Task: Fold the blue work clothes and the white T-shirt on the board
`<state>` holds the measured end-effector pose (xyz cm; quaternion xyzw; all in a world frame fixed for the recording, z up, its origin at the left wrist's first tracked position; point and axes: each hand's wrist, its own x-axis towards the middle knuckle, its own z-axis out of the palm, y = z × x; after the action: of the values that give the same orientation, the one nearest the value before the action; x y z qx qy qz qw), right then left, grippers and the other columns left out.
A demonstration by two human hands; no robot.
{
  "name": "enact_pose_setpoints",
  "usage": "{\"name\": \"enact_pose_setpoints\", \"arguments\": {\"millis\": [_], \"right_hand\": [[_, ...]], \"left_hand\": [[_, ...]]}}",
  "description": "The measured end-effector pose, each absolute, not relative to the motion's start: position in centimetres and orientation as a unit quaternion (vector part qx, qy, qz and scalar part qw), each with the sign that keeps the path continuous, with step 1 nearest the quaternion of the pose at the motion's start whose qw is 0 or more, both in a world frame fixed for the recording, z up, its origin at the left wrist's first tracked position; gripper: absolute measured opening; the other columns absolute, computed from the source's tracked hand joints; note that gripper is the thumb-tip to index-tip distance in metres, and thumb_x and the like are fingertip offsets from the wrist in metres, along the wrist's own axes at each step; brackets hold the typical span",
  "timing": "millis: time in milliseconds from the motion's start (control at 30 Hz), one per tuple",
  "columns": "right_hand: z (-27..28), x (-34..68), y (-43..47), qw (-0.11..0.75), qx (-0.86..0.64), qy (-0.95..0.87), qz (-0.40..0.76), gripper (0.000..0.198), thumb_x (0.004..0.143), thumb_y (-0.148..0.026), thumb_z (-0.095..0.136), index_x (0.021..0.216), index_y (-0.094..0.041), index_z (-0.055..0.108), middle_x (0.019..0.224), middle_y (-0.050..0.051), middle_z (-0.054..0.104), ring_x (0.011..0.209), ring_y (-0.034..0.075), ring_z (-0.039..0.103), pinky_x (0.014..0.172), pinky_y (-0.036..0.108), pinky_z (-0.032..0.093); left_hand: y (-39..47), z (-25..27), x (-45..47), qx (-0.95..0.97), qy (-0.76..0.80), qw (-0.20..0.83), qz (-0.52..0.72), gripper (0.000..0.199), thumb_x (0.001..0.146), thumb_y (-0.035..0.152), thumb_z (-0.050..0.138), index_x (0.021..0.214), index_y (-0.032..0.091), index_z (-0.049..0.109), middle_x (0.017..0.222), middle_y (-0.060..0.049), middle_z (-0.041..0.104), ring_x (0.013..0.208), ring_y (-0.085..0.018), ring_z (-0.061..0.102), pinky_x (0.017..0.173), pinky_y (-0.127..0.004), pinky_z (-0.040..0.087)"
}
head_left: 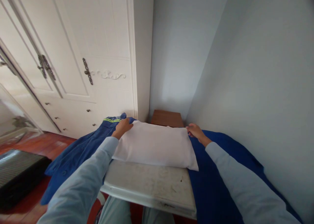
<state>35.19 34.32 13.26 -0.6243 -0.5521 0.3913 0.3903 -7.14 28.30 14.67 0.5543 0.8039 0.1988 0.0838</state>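
Note:
A pale, pinkish-white cloth [157, 145] is stretched between my hands over the far half of a worn white table [147, 181]. My left hand [123, 128] pinches its far left corner. At the far right corner, my right hand [196, 132] grips the edge with its fingers closed. The cloth's near edge hangs toward the tabletop, its right corner pointing down. Dark blue clothing [83, 152] with a yellow-green stripe drapes off the table's left side. More blue fabric [216, 184] hangs over the right side, partly behind my right forearm.
A white wardrobe [108, 37] with dark metal handles stands ahead on the left. Beyond the table is a brown wooden box-like piece [166, 117] in the wall corner. A black ridged object [22, 175] lies on the reddish floor at left. A grey wall [265, 70] closes the right side.

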Motion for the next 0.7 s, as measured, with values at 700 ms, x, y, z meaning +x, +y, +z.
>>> {"name": "enact_pose_setpoints", "arguments": {"millis": [700], "right_hand": [[10.5, 36.0, 33.9, 0.291, -0.674, -0.662, 0.149, 0.042, 0.081, -0.018, 0.065, 0.122, -0.008, 0.061, 0.107, 0.018, 0.072, 0.105, 0.028, 0.067, 0.094, 0.037, 0.048]], "left_hand": [[20.3, 10.3, -9.1, 0.54, 0.818, 0.065, 0.186, 0.045, 0.099, 0.043, 0.045, 0.128, 0.01, 0.058, 0.124, -0.02, 0.068, 0.115, -0.031, 0.066, 0.091, -0.037, 0.051]]}}
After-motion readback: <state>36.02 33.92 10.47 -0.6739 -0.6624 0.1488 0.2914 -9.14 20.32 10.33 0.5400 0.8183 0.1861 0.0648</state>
